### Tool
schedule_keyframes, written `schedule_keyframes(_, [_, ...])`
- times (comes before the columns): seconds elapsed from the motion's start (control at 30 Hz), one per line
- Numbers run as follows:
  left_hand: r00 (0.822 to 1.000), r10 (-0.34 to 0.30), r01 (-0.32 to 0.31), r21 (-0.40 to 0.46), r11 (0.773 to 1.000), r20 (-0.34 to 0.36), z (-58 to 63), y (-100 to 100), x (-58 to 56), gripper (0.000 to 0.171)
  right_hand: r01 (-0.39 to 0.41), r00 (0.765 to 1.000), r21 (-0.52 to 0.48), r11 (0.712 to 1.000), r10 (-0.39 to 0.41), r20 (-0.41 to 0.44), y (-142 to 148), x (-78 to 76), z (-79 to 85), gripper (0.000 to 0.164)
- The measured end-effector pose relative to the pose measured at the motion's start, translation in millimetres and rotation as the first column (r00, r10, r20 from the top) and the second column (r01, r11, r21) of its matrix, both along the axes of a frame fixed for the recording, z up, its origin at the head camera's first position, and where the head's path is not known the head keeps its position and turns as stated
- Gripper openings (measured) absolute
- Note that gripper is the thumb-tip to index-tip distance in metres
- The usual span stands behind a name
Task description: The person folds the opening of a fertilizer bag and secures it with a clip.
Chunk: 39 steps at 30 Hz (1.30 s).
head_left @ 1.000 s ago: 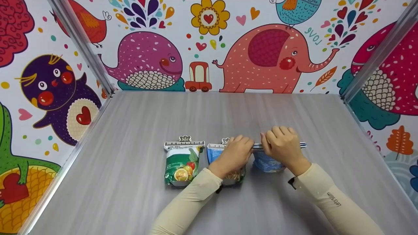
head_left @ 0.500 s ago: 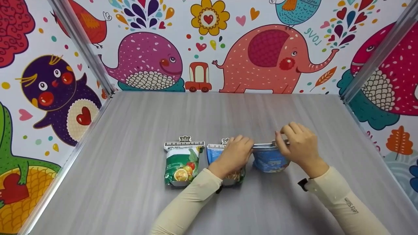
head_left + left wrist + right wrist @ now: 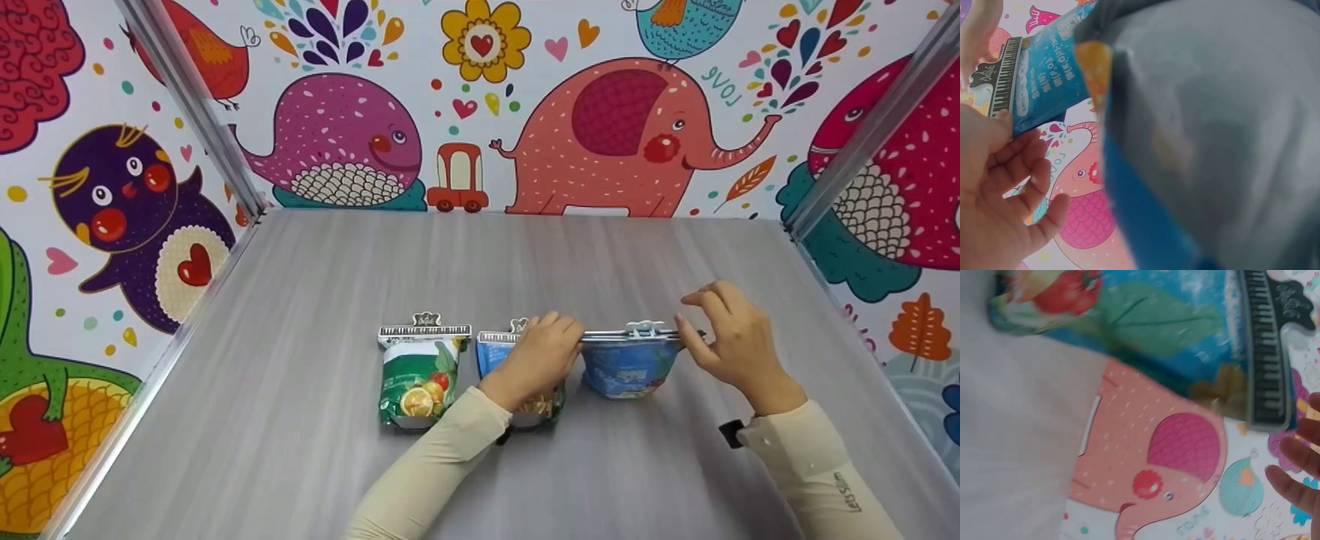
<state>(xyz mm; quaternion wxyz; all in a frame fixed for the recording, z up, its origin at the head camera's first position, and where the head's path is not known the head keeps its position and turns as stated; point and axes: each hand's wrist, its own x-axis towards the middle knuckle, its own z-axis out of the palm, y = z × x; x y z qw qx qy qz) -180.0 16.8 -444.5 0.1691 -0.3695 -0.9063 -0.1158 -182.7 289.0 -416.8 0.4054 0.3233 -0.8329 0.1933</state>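
A blue snack-like bag [image 3: 628,369] stands upright at the right of the row, its top held flat in a long bag clip [image 3: 630,331] with piano-key markings. My left hand [image 3: 541,356] pinches the clip's left end, thumb on its front in the left wrist view, where the clip [image 3: 1005,79] crosses the bag's top edge. Beside the clip's right end is my right hand [image 3: 739,349], its fingers spread and slightly bent. In the right wrist view those fingers [image 3: 1292,489] are apart from the clip [image 3: 1266,354].
A green bag [image 3: 416,382] with fruit pictures, closed by a similar clip [image 3: 424,330], lies at left. Another blue-topped bag [image 3: 493,352] is partly hidden under my left arm. Metal posts [image 3: 874,124] and printed walls [image 3: 345,135] bound the table [image 3: 360,255].
My right hand has let go of the clip and moved right, past its end, with its fingers opening. More of the clip and blue bag shows. The left hand has stayed in place.
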Motion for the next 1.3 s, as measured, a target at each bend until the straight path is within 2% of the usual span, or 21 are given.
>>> schedule_keyframes(0.2, [1.000, -0.006, 0.006, 0.012, 1.000, 0.016, 0.8, 0, 0.1, 0.012, -0.075, 0.997, 0.038, 0.996, 0.074, 0.033, 15, 0.8, -14.7, 0.050])
schedule_keyframes(0.4, [1.000, -0.004, 0.003, 0.010, 1.000, 0.020, 1.0, 1, -0.7, 0.013, -0.100, 0.994, 0.045, 0.994, 0.097, 0.053, 23, 1.5, -28.1, 0.048])
schedule_keyframes(0.53, [1.000, 0.001, -0.001, 0.015, 1.000, 0.018, 1.3, 1, -1.0, 0.012, -0.135, 0.987, 0.019, 0.991, 0.133, 0.085, 25, 0.0, -36.5, 0.046])
schedule_keyframes(0.63, [1.000, -0.002, 0.002, 0.018, 1.000, 0.013, 1.1, 0, -1.4, 0.012, -0.179, 0.975, -0.044, 0.983, 0.183, 0.128, 26, 0.4, -42.5, 0.044])
schedule_keyframes(0.7, [1.000, -0.006, 0.005, 0.024, 1.000, 0.007, 0.7, 0, -1.9, 0.011, -0.199, 0.962, -0.097, 0.975, 0.213, 0.172, 25, 2.1, -45.6, 0.037])
schedule_keyframes(0.87, [1.000, -0.014, 0.013, 0.063, 0.998, 0.017, -0.5, -2, -4.0, 0.011, -0.215, 0.918, -0.243, 0.946, 0.280, 0.281, 21, 5.8, -52.8, 0.007])
schedule_keyframes(0.93, [0.999, -0.020, 0.016, 0.081, 0.997, 0.039, -0.9, -2, -4.6, 0.011, -0.209, 0.904, -0.297, 0.932, 0.300, 0.304, 19, 6.6, -56.4, 0.005])
schedule_keyframes(1.07, [0.991, -0.038, 0.023, 0.119, 0.993, 0.129, -0.4, -2, -5.0, 0.011, -0.191, 0.871, -0.407, 0.893, 0.345, 0.349, 15, 9.5, -62.6, 0.008])
schedule_keyframes(1.13, [0.981, -0.049, 0.023, 0.136, 0.990, 0.189, 0.6, -1, -5.2, 0.011, -0.175, 0.846, -0.459, 0.871, 0.372, 0.383, 13, 11.8, -64.0, 0.013])
schedule_keyframes(1.2, [0.963, -0.067, 0.026, 0.157, 0.987, 0.262, 1.3, -1, -5.7, 0.012, -0.158, 0.817, -0.501, 0.851, 0.398, 0.418, 12, 13.8, -64.8, 0.014])
schedule_keyframes(1.3, [0.924, -0.092, 0.022, 0.189, 0.982, 0.372, 2.1, -1, -6.5, 0.014, -0.138, 0.777, -0.548, 0.825, 0.433, 0.457, 10, 16.1, -64.9, 0.011])
